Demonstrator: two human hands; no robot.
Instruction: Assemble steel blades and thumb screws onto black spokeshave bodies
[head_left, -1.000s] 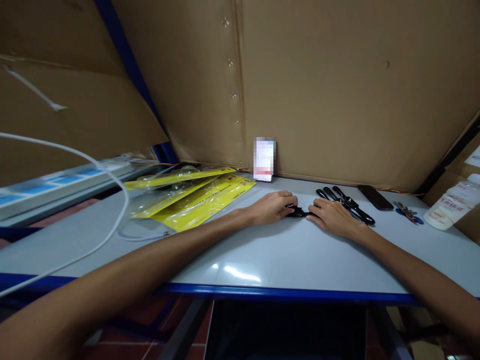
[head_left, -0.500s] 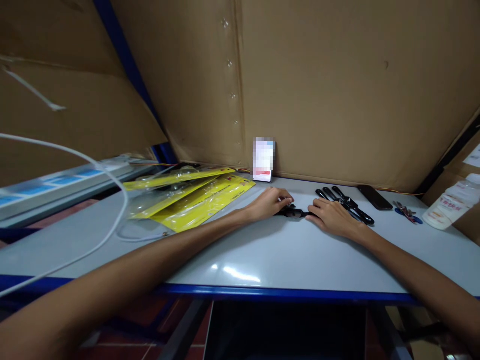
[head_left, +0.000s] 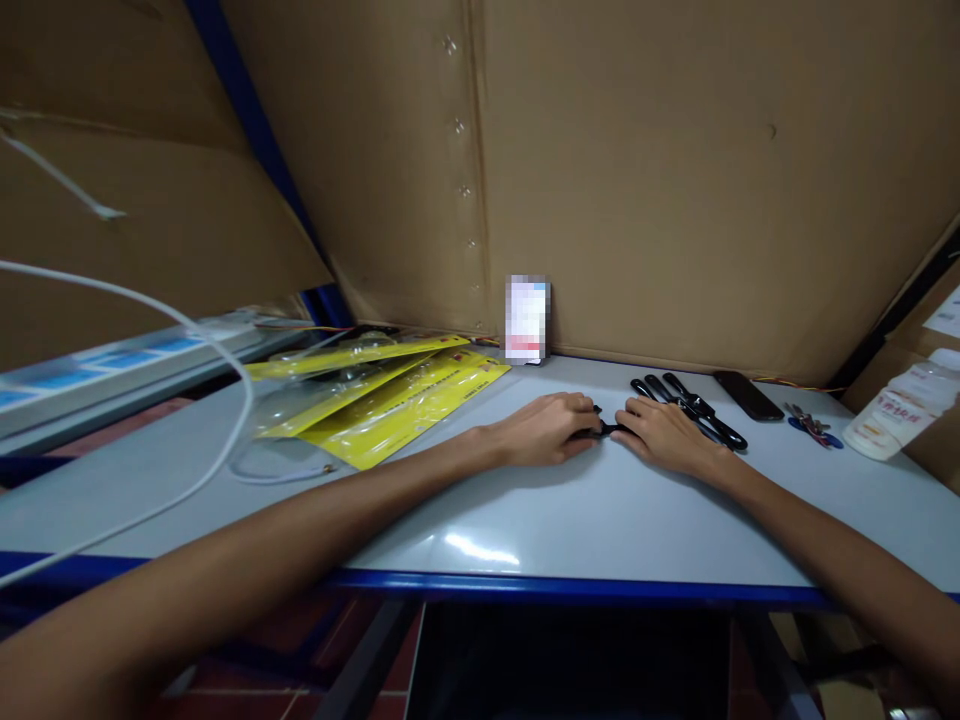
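Observation:
Between my hands lies a black spokeshave (head_left: pixel 606 428), a metal tool with a handle on each side, low over the table. My left hand (head_left: pixel 551 428) is closed around its left part and middle, so most of the body is hidden. The fingers of my right hand (head_left: pixel 658 430) grip the right handle. Just behind my right hand, several similar black spokeshaves (head_left: pixel 701 407) lie in a pile on the white table (head_left: pixel 525 520).
Clear plastic packs with yellow cards (head_left: pixel 405 405) lie at the left, near a white cable (head_left: pixel 244 400). A lit phone (head_left: pixel 526 320) leans on the cardboard wall (head_left: pixel 675 180). A dark phone-like object (head_left: pixel 748 396), keys (head_left: pixel 814 426) and a white bottle (head_left: pixel 900 410) are at the right.
My left hand has shifted right and down and closed over the spokeshave's middle, which was in sight before. My right hand stays on the right handle.

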